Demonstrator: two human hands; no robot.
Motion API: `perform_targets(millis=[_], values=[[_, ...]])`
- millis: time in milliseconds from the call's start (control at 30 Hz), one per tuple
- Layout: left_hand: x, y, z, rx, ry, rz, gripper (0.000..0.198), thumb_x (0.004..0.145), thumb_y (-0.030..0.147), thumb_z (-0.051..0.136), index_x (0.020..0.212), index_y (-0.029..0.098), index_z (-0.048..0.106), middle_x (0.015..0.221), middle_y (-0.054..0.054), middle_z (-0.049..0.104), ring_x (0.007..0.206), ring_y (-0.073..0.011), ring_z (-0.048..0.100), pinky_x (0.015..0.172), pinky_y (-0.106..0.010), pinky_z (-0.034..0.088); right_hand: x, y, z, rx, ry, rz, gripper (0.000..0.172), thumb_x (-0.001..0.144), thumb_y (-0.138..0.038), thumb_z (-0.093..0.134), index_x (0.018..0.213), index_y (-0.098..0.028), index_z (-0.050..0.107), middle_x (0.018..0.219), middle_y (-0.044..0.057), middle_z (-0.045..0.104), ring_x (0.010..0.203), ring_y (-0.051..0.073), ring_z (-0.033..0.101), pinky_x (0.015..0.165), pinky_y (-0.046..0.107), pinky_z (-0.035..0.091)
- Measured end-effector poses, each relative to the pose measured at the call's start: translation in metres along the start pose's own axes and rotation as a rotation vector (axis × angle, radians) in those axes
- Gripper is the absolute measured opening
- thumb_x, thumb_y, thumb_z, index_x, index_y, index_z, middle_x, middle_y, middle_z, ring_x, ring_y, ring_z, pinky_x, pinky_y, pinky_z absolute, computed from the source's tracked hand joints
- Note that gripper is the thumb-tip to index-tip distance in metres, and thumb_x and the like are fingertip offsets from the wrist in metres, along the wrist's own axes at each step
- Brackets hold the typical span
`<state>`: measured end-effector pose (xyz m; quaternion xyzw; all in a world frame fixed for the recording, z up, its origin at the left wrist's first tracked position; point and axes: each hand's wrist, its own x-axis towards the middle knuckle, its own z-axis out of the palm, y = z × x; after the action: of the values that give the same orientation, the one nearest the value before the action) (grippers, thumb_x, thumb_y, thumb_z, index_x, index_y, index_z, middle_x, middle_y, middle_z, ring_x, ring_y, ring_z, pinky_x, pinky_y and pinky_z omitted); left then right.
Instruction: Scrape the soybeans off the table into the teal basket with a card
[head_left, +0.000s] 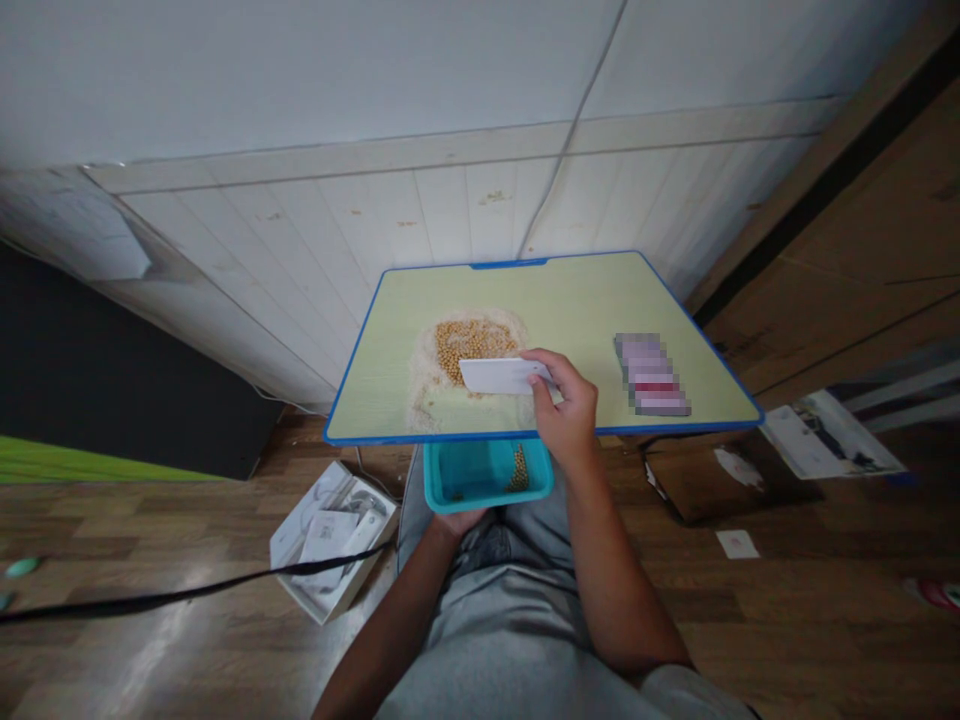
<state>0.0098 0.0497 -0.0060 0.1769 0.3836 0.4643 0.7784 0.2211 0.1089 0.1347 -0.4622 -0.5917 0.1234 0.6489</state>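
Note:
My right hand (568,402) grips a flat white card (499,375) and holds it on edge over a small pale green table with a blue rim (358,362). Just beyond the card lies a pile of yellow beans (463,343) on a patch of white grains (423,372). My left hand (458,520) holds a teal plastic tub (487,472) from below, right under the table's near edge. A few beans lie in the tub's right corner. Most of the left hand's fingers are hidden under the tub.
A blurred-out packet (651,374) lies on the table's right side. On the wooden floor, an open white box (330,540) sits left of my knees, a black strap (172,597) runs leftward, and cardboard (712,480) and papers (829,435) lie at the right. White wall panels stand behind.

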Motion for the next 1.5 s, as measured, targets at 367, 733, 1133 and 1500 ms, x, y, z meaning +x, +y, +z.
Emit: perform_targets(millis=[367,733,1133,1500], values=[[0.005,-0.006,-0.008,-0.06,0.066,-0.03,0.084,0.11,0.088,0.052,0.176,0.041,0.076,0.2,0.0,0.068,0.197,-0.041,0.05,0.153,-0.071,0.057,-0.002,0.007,-0.005,-0.02,0.1,-0.001,0.027,0.12,-0.043,0.073,0.13,-0.031,0.094,0.127,0.011,0.099,0.122,0.034,0.095,0.109,0.048,0.08],[0.005,-0.003,-0.003,-0.011,0.07,-0.036,0.09,0.117,0.084,0.042,0.192,0.041,0.064,0.207,0.002,0.059,0.196,-0.0386,0.052,0.151,-0.064,0.059,-0.004,0.01,-0.008,-0.015,0.103,-0.002,0.026,0.115,-0.036,0.074,0.128,-0.03,0.096,0.125,0.009,0.1,0.12,0.033,0.094,0.105,0.045,0.079],[0.005,-0.002,-0.004,-0.18,0.062,-0.036,0.077,0.123,0.071,0.039,0.181,0.039,0.078,0.2,0.003,0.067,0.197,-0.0374,0.05,0.153,-0.066,0.058,-0.003,0.003,-0.017,0.009,0.132,0.027,0.029,0.107,-0.028,0.075,0.126,-0.029,0.096,0.125,0.009,0.1,0.12,0.034,0.094,0.105,0.047,0.078],[0.003,0.003,0.006,-0.07,0.023,-0.008,0.081,0.123,0.073,0.034,0.187,0.04,0.073,0.202,0.003,0.066,0.193,-0.0374,0.056,0.152,-0.063,0.059,-0.003,0.003,-0.017,0.006,0.139,0.016,0.031,0.104,-0.024,0.075,0.126,-0.03,0.096,0.123,0.008,0.1,0.117,0.033,0.094,0.101,0.046,0.078]])
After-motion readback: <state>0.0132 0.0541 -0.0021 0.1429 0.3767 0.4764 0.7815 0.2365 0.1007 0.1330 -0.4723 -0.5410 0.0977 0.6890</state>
